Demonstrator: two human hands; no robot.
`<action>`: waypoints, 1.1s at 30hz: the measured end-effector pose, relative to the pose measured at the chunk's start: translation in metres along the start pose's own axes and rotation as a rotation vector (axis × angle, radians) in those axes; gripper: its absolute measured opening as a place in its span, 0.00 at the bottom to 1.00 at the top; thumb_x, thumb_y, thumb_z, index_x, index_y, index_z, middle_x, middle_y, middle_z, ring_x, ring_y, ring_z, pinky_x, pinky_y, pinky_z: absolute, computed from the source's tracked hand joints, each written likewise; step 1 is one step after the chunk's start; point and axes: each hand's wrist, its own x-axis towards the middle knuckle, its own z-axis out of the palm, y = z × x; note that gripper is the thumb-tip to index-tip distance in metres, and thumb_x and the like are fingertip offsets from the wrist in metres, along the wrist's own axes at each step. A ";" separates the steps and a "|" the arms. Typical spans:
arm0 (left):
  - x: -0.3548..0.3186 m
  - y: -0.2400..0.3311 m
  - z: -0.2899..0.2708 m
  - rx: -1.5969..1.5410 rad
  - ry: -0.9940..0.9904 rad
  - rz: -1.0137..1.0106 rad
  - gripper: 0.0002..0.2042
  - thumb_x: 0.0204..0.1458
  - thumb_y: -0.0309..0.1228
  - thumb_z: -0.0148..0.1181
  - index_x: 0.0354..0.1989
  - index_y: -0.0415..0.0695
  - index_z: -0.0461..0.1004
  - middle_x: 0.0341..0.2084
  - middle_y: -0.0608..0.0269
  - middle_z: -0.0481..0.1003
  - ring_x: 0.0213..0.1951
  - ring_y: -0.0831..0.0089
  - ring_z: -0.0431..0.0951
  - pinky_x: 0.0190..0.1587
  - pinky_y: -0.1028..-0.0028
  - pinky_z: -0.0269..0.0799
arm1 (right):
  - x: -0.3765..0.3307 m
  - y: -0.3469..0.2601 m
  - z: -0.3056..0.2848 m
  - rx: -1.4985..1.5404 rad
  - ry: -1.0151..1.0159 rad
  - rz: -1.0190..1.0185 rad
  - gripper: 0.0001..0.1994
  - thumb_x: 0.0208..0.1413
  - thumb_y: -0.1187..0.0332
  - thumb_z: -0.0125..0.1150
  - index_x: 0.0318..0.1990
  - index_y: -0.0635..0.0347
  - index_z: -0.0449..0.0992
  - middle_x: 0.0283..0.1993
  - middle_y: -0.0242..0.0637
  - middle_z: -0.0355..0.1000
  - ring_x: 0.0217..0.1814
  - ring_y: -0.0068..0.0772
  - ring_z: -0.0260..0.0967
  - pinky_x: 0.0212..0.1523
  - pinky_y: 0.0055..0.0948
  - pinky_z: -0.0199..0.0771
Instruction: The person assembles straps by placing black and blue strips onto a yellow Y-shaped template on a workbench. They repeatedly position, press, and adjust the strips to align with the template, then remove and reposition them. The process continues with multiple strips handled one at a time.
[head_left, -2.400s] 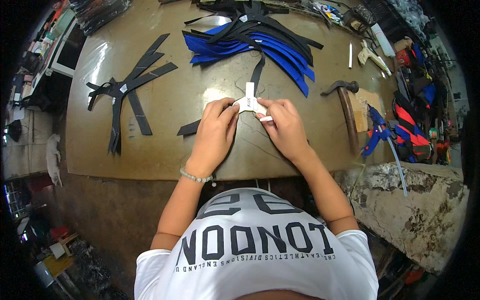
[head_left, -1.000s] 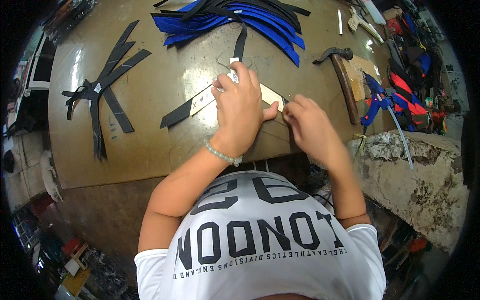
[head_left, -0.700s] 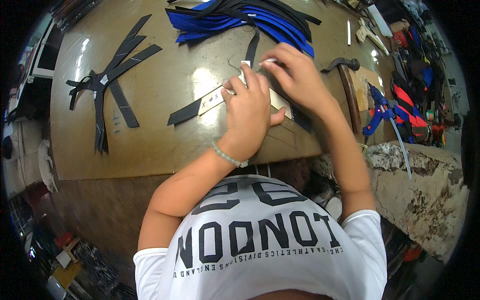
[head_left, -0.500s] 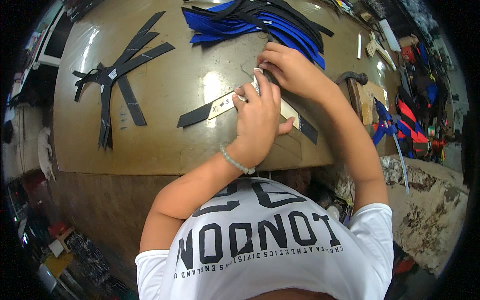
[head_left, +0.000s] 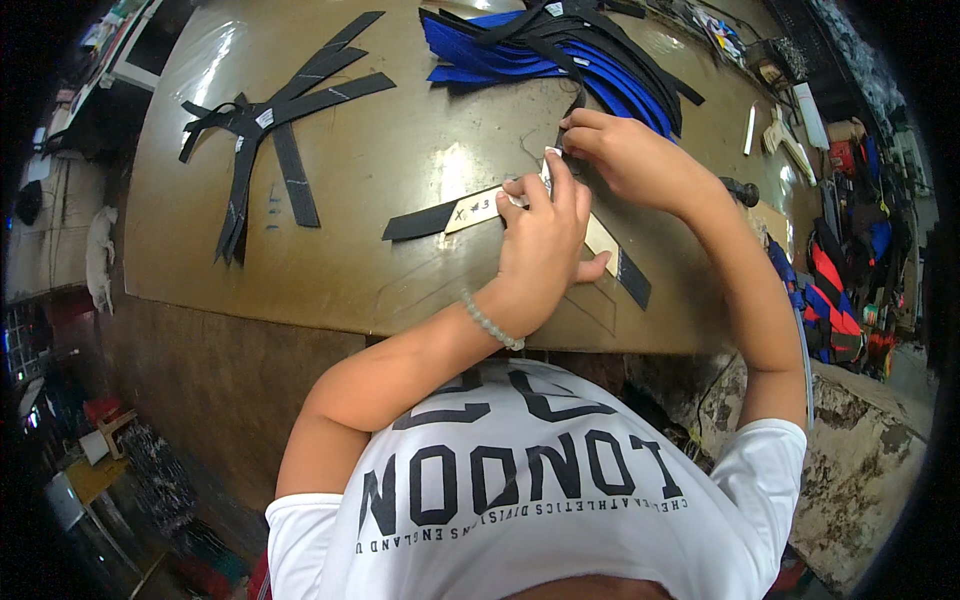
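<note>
A cream template [head_left: 480, 208] is pressed flat onto a black strip [head_left: 425, 220] beneath the left hand [head_left: 545, 245]; both are judged thin, light and floppy, best held at the edges. The strip's upper end is pinched by the right hand [head_left: 625, 160]. Blue and black strips [head_left: 560, 50] are piled just beyond; a hammer [head_left: 742, 192] lies to the right.
</note>
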 end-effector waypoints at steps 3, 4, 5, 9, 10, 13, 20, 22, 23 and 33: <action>0.000 0.000 0.000 -0.006 0.015 0.002 0.41 0.38 0.66 0.64 0.47 0.38 0.73 0.58 0.46 0.67 0.42 0.55 0.72 0.42 0.59 0.78 | 0.000 -0.007 -0.002 0.157 0.122 0.088 0.07 0.59 0.74 0.57 0.43 0.65 0.76 0.44 0.45 0.74 0.44 0.51 0.73 0.45 0.38 0.74; 0.000 0.000 0.001 -0.002 0.016 0.008 0.41 0.38 0.66 0.64 0.47 0.38 0.73 0.57 0.46 0.68 0.42 0.56 0.72 0.42 0.59 0.77 | -0.001 -0.013 0.002 0.223 0.230 0.147 0.07 0.60 0.72 0.57 0.44 0.64 0.76 0.42 0.46 0.74 0.43 0.53 0.72 0.45 0.41 0.73; -0.001 0.002 0.001 -0.002 0.016 0.009 0.41 0.38 0.66 0.64 0.47 0.38 0.73 0.57 0.47 0.68 0.42 0.56 0.72 0.43 0.60 0.77 | -0.003 -0.018 0.008 0.289 0.335 0.228 0.08 0.61 0.70 0.57 0.44 0.63 0.76 0.40 0.47 0.73 0.43 0.54 0.71 0.44 0.43 0.72; -0.008 -0.008 -0.003 -0.134 0.043 -0.015 0.32 0.47 0.55 0.65 0.49 0.36 0.73 0.53 0.48 0.70 0.44 0.55 0.72 0.48 0.60 0.76 | -0.012 -0.035 0.032 0.008 0.296 0.261 0.07 0.60 0.67 0.58 0.42 0.58 0.74 0.35 0.43 0.75 0.43 0.46 0.70 0.44 0.41 0.70; -0.013 -0.017 -0.005 -0.275 0.055 -0.015 0.28 0.49 0.48 0.65 0.49 0.36 0.74 0.52 0.49 0.71 0.45 0.54 0.73 0.49 0.60 0.75 | -0.014 -0.036 0.036 -0.059 0.290 0.242 0.06 0.59 0.67 0.58 0.41 0.58 0.74 0.35 0.42 0.75 0.42 0.46 0.70 0.43 0.40 0.69; -0.035 -0.067 -0.011 -0.559 0.138 0.052 0.17 0.51 0.27 0.61 0.51 0.38 0.75 0.50 0.51 0.73 0.49 0.53 0.72 0.54 0.61 0.72 | -0.018 -0.038 0.044 -0.209 0.266 0.192 0.05 0.58 0.69 0.58 0.39 0.57 0.73 0.34 0.41 0.75 0.42 0.43 0.70 0.43 0.38 0.68; -0.051 -0.084 -0.003 -0.429 0.153 0.108 0.19 0.50 0.20 0.53 0.53 0.35 0.73 0.52 0.49 0.72 0.54 0.51 0.71 0.60 0.60 0.67 | -0.008 -0.050 0.031 -0.193 0.243 0.225 0.05 0.58 0.69 0.57 0.38 0.58 0.73 0.33 0.40 0.75 0.44 0.43 0.70 0.43 0.40 0.68; -0.056 -0.066 -0.001 -0.266 0.154 0.097 0.22 0.53 0.25 0.50 0.57 0.29 0.69 0.54 0.43 0.70 0.58 0.48 0.69 0.63 0.59 0.64 | -0.001 -0.054 0.022 -0.091 0.189 0.430 0.07 0.59 0.68 0.58 0.37 0.62 0.76 0.36 0.43 0.74 0.45 0.47 0.70 0.45 0.42 0.69; -0.059 -0.059 0.000 -0.226 0.135 0.081 0.23 0.52 0.25 0.51 0.56 0.27 0.69 0.55 0.41 0.70 0.59 0.48 0.68 0.65 0.59 0.63 | 0.003 -0.060 0.023 -0.037 0.284 0.328 0.07 0.59 0.68 0.59 0.37 0.62 0.76 0.37 0.44 0.74 0.45 0.48 0.70 0.46 0.42 0.69; -0.072 -0.036 0.018 -0.315 0.158 -0.019 0.25 0.54 0.33 0.56 0.56 0.27 0.71 0.55 0.31 0.69 0.62 0.34 0.64 0.70 0.49 0.54 | 0.052 -0.102 0.076 0.086 0.293 0.230 0.06 0.54 0.71 0.59 0.31 0.64 0.78 0.35 0.43 0.72 0.44 0.48 0.68 0.45 0.41 0.73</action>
